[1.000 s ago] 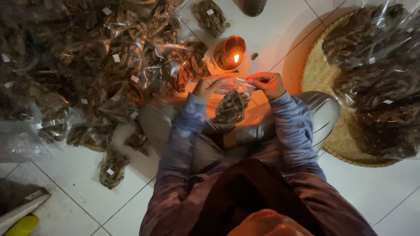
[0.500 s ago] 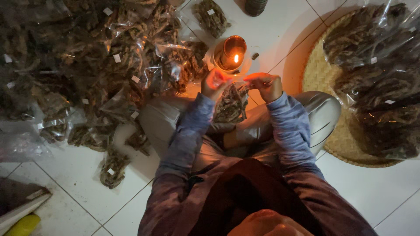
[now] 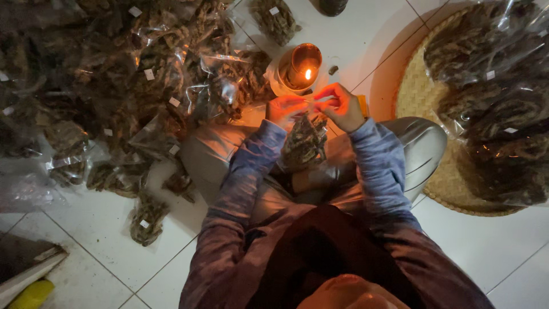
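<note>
I sit cross-legged on a white tiled floor. My left hand (image 3: 284,109) and my right hand (image 3: 342,106) pinch the top edge of a small clear plastic packet (image 3: 304,140) of dark dried pieces. They hold it stretched just below a lit candle (image 3: 307,74) inside a small round cup (image 3: 298,67). The packet hangs down between my knees. Both hands glow orange in the flame light.
A big heap of filled clear packets (image 3: 131,86) with white labels covers the floor to my left. A round woven tray (image 3: 420,97) on the right holds large bags of dried material (image 3: 497,103). One packet (image 3: 275,20) lies beyond the candle. A yellow object (image 3: 31,294) sits at the bottom left.
My hands have moved the packet's top edge up closer to the candle flame, and drawn nearer together. The view has shifted slightly.
</note>
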The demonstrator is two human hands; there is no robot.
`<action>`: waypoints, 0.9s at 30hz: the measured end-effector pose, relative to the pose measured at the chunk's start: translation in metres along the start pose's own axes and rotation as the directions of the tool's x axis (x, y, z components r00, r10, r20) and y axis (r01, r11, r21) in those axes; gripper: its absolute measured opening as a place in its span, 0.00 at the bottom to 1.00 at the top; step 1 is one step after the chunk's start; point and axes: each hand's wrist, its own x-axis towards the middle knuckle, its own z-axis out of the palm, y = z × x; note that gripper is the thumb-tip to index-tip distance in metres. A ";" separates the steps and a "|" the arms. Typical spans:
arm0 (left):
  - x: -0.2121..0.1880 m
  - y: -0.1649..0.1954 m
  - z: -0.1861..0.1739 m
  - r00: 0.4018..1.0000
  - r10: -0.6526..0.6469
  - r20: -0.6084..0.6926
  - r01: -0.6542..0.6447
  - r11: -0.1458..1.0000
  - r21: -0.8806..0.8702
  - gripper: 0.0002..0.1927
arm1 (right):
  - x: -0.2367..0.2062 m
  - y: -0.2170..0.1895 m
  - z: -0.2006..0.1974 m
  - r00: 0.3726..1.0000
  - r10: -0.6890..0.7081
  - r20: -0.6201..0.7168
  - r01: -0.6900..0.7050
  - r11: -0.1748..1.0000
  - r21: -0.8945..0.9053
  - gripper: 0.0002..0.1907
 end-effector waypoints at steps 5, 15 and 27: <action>-0.005 -0.005 0.004 0.995 0.084 0.046 -0.085 0.996 0.029 0.15 | 0.000 0.014 0.002 0.993 0.095 0.067 -0.081 0.980 -0.184 0.12; -0.024 0.011 0.024 0.995 -0.088 -0.056 0.091 0.994 0.053 0.12 | -0.001 0.034 -0.010 0.981 0.159 0.113 -0.162 0.987 0.020 0.11; -0.006 -0.004 0.014 0.973 0.228 -0.037 -0.226 0.973 0.040 0.09 | 0.008 0.025 0.006 0.990 0.135 -0.037 -0.139 0.980 -0.140 0.08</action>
